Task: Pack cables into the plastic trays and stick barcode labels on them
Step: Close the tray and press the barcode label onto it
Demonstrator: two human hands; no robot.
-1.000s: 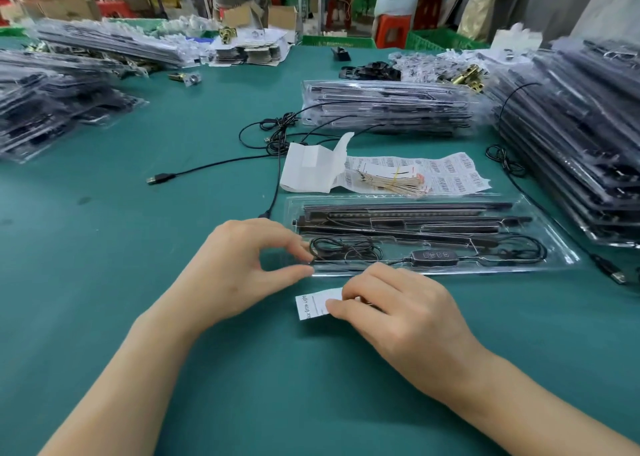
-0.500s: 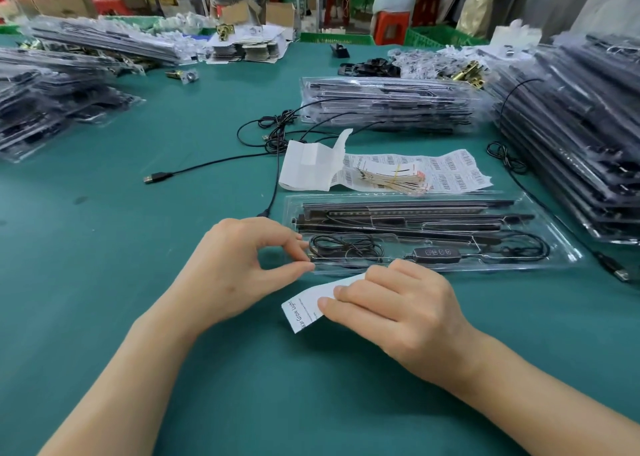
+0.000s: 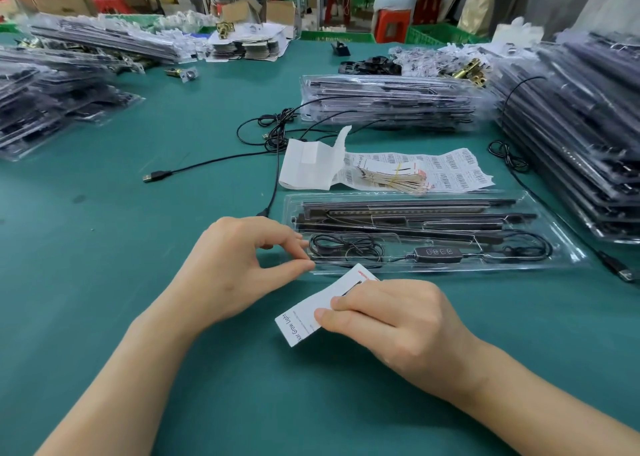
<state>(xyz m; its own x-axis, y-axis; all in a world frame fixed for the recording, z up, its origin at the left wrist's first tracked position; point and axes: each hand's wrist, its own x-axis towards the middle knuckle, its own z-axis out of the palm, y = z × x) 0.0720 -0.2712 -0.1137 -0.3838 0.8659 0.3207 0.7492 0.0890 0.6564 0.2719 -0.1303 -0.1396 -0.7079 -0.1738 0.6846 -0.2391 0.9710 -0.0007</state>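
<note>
**One plastic tray [image 3: 568, 255] filled, its label [image 3: 304, 313] not yet stuck on**

Many filled trays are seen already stacked: a tall stack at the right [image 3: 585, 137], a lower one in the middle [image 3: 388, 102], and more at the left [image 3: 52, 109]; much of the job is judged done, though loose cables [image 3: 277, 133] lie on the green tabletop [image 3: 121, 317], so more packing seems to remain.

The tray in hand lies just beyond the hands, long side across the view; dark light bars are seated in its far channels, and a coiled black cable [image 3: 346, 247] with an inline controller is tucked into the near channel; packing of this tray looks complete, and labelling is what is left.

The left hand [image 3: 239, 265] is curled at the tray's near left corner, thumb and fingertips close together and seemingly pinching the rim.

The right hand [image 3: 391, 320] is closed on the label, a white printed slip held tilted between thumb and fingers; its far end reaches the tray's near rim, and whether it touches cannot be told; whether its backing has been peeled cannot be told either.

A sheet of barcode labels [image 3: 453, 173] and a bundle of tags lie just behind the tray.
</note>
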